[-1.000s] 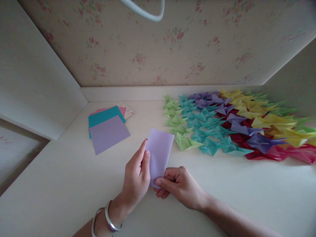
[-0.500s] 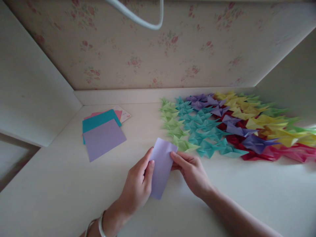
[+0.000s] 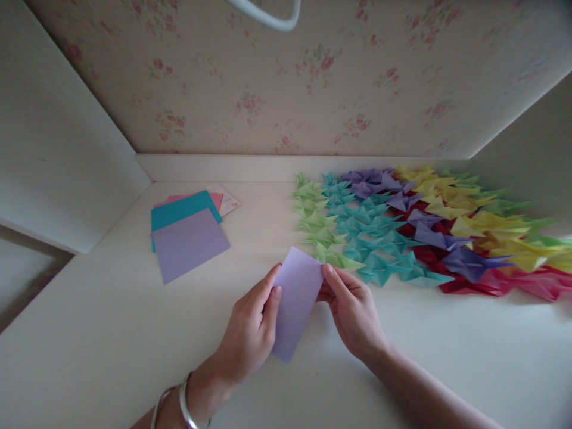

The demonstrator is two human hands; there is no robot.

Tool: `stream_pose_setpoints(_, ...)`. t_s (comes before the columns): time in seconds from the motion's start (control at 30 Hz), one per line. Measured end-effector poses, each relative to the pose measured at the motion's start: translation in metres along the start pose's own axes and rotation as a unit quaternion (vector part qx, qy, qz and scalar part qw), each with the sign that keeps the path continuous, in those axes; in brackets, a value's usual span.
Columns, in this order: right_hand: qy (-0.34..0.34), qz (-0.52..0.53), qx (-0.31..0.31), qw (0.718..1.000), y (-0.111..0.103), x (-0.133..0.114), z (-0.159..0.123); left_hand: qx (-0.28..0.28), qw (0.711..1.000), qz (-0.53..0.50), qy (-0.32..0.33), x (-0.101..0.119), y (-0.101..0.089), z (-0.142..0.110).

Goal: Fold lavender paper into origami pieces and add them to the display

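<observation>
A folded sheet of purple origami paper [image 3: 297, 301] forms a narrow rectangle, tilted and held just over the white table. My left hand [image 3: 251, 330] grips its left long edge, thumb on top and fingers behind. At the upper right corner, my right hand [image 3: 351, 307] pinches the paper between thumb and fingers; the fingertips underneath are partly hidden. To the left lies a flat purple sheet [image 3: 192, 247], overlapping a teal sheet [image 3: 183, 211], with pink paper [image 3: 217, 199] and a white printed piece [image 3: 229, 202] partly covered beneath.
Rows of folded paper cranes fill the back right: light green [image 3: 325, 237], teal [image 3: 375, 265], purple [image 3: 473, 262], yellow [image 3: 487, 223] and red-pink [image 3: 536, 283]. A floral wall [image 3: 268, 89] rises behind the white table [image 3: 111, 333]. A white cable [image 3: 268, 19] hangs at the top.
My right hand has moved slightly right, from the paper's upper edge to its corner. The left hand keeps its grip. The whole view has shifted a little.
</observation>
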State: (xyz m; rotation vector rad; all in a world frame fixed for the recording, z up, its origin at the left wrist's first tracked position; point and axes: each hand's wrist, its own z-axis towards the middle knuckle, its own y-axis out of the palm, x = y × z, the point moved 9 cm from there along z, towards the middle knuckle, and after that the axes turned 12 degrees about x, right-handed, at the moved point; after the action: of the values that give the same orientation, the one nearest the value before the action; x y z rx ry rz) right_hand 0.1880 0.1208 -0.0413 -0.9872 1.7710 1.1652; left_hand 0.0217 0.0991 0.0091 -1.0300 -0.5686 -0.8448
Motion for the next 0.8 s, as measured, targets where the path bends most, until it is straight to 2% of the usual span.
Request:
stream_pose_setpoints(0.13, 0.036, -0.060, -0.077, 0.995, 0.018, 0.011, -0.015, 0.023, 0.999, -0.003, -0.023, -0.004, -0.005, 0.002)
stream_pose_setpoints(0.27, 0.065, -0.173, -0.187, 0.965, 0.037, 0.024, -0.037, 0.066, 0.996, -0.003, -0.060, -0.011, -0.014, 0.005)
stream_pose_setpoints(0.37, 0.089, -0.213, -0.233, 0.945, 0.042, 0.030, -0.048, 0.091, 0.991, -0.005, -0.102, -0.019, -0.020, 0.004)
stream_pose_setpoints(0.7, 0.132, -0.230, -0.234, 0.935, 0.041, 0.037, -0.050, 0.094, 0.983, -0.022, -0.157, -0.030, -0.018, 0.001)
stream_pose_setpoints(0.8, 0.087, -0.207, -0.209, 0.952, 0.035, 0.030, -0.045, 0.086, 0.978, -0.049, -0.185, -0.034, -0.018, 0.002)
